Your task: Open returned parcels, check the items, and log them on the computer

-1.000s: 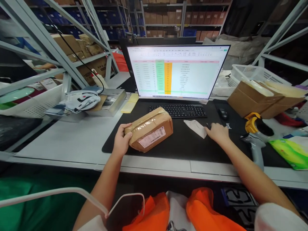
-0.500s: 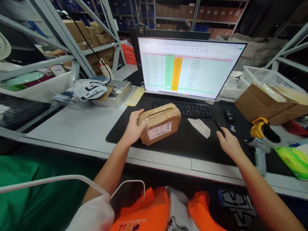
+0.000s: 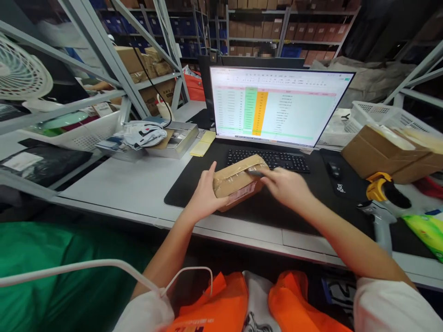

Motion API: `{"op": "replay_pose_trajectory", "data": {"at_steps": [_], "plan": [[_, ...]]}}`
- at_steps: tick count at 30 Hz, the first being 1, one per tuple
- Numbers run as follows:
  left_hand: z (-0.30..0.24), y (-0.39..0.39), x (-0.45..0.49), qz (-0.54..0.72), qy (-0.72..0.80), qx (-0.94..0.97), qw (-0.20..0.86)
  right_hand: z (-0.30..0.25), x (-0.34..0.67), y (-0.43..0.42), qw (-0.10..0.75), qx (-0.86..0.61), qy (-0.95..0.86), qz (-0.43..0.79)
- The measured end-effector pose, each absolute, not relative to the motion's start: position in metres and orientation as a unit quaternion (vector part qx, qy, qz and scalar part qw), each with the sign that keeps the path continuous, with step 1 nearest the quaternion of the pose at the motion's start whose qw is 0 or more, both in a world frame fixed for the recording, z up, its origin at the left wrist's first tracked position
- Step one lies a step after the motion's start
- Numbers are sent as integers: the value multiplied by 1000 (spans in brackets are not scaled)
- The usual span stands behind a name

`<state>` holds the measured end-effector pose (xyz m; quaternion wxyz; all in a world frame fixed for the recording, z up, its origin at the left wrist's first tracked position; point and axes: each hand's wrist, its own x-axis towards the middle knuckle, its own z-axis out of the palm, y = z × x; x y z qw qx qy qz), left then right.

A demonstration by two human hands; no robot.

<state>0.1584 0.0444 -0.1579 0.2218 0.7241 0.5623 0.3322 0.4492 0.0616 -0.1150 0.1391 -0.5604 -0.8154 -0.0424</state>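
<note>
A brown taped parcel (image 3: 235, 180) with a shipping label lies on the black desk mat (image 3: 183, 184) in front of the keyboard (image 3: 268, 159). My left hand (image 3: 206, 196) grips the parcel's left end, fingers wrapped around it. My right hand (image 3: 284, 184) reaches over the parcel's right side, closed on a small dark tool (image 3: 255, 173) whose tip rests on the taped top. The crumpled tissue seen earlier is hidden behind my right arm.
A monitor (image 3: 277, 106) shows a spreadsheet. A mouse (image 3: 334, 169), an open cardboard box (image 3: 380, 152), a yellow-and-grey barcode scanner (image 3: 380, 203) and a green packet (image 3: 427, 230) lie to the right. Left: a metal tray (image 3: 173, 140), white baskets, a fan (image 3: 20, 69), shelving. Orange bags (image 3: 249, 304) sit below.
My right hand picked up a small dark tool from the mat and swung left onto the parcel's top. My left hand kept hold of the parcel, which shifted slightly.
</note>
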Motion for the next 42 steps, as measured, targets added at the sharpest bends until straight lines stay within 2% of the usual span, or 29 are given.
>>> {"op": "replay_pose_trajectory", "data": {"at_steps": [2, 5, 8, 13, 16, 18, 20, 22, 27, 33, 35, 39, 42], "plan": [[-157, 43, 155, 327, 559, 728, 223, -125, 502, 82, 146, -656, -740, -39], [-150, 44, 151, 303, 543, 757, 204, -154, 591, 91, 109, -789, -604, -24], [-134, 53, 157, 267, 541, 786, 137, -192, 651, 70, 117, -820, -560, -12], [-99, 86, 195, 153, 559, 814, 51, -224, 634, 41, 87, -833, -544, -46], [-84, 101, 220, 52, 552, 832, 23, -209, 564, 43, 185, -731, -653, -75], [-78, 103, 229, 20, 548, 836, -4, -193, 510, 46, 281, -594, -751, -61], [-76, 99, 229, 3, 544, 838, -21, -178, 462, 49, 330, -466, -820, -48], [-76, 94, 223, -14, 542, 840, -28, -170, 428, 55, 352, -397, -846, -54], [-80, 96, 195, -13, 523, 852, -20, -182, 398, 76, 347, -393, -843, -119], [-75, 132, 174, 45, 469, 871, 137, -198, 400, 75, 335, -410, -837, -136], [-77, 147, 166, 56, 468, 849, 240, -194, 403, 68, 336, -416, -836, -123], [-97, 169, 152, 58, 466, 709, 526, -175, 411, 54, 359, -396, -839, -98], [-112, 181, 151, 55, 437, 649, 620, -168, 419, 50, 370, -374, -845, -91]]}}
